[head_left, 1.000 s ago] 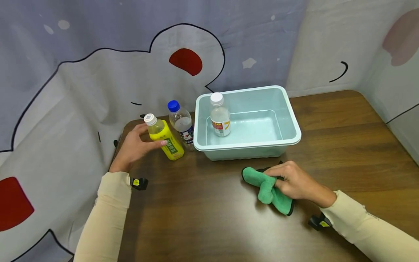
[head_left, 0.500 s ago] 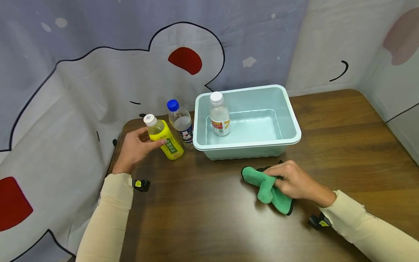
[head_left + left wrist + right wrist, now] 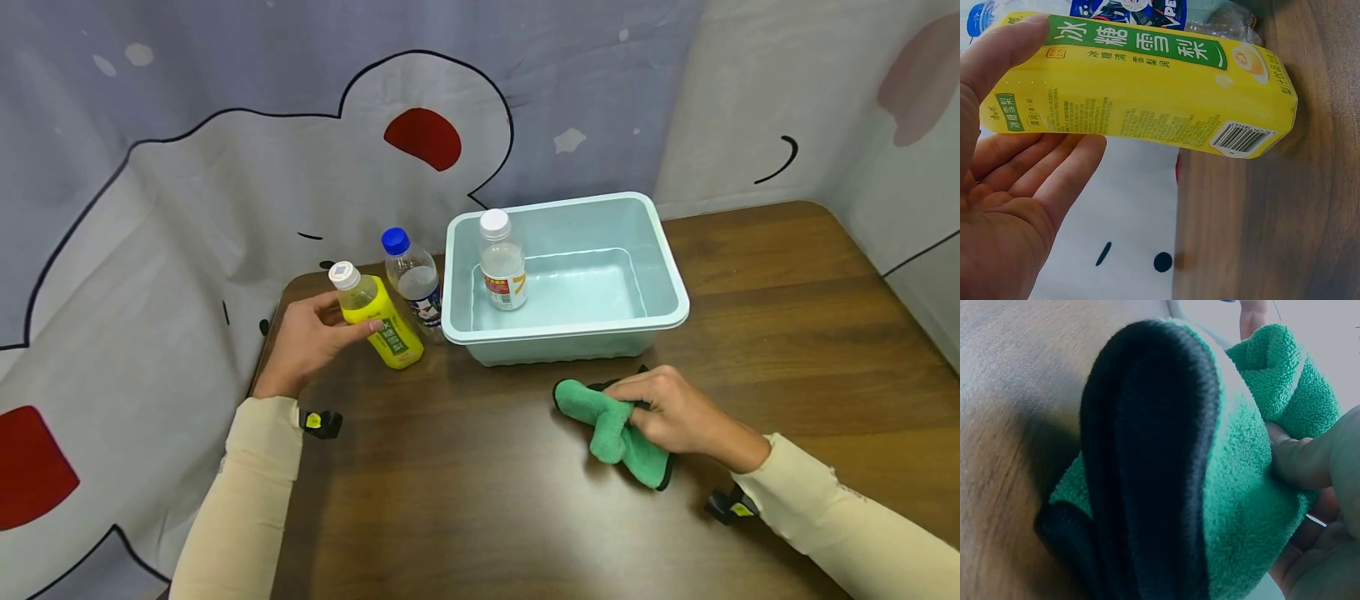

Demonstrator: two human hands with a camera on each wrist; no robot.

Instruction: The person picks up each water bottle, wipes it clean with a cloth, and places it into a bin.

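A yellow-labelled drink bottle (image 3: pixel 384 327) with a white cap stands at the table's back left. My left hand (image 3: pixel 309 337) holds it, thumb across the front label and the other fingers behind. In the left wrist view the bottle's label (image 3: pixel 1141 94) fills the upper part, the thumb over its top and fingers along the far side. My right hand (image 3: pixel 671 417) grips a bunched green cloth (image 3: pixel 611 425) with black edging, low over the table in front of the tub. Close up in the right wrist view, thumb and fingers pinch folds of the cloth (image 3: pixel 1241 506).
A clear bottle with a blue cap (image 3: pixel 417 287) stands between the yellow bottle and a pale blue plastic tub (image 3: pixel 555 335). Inside the tub, at its left, is a clear white-capped bottle (image 3: pixel 504 267). A patterned curtain (image 3: pixel 585 108) hangs behind the wooden table (image 3: pixel 465 500).
The left hand and yellow bottle shift only very slightly. The right hand keeps its grip on the cloth in the same place.
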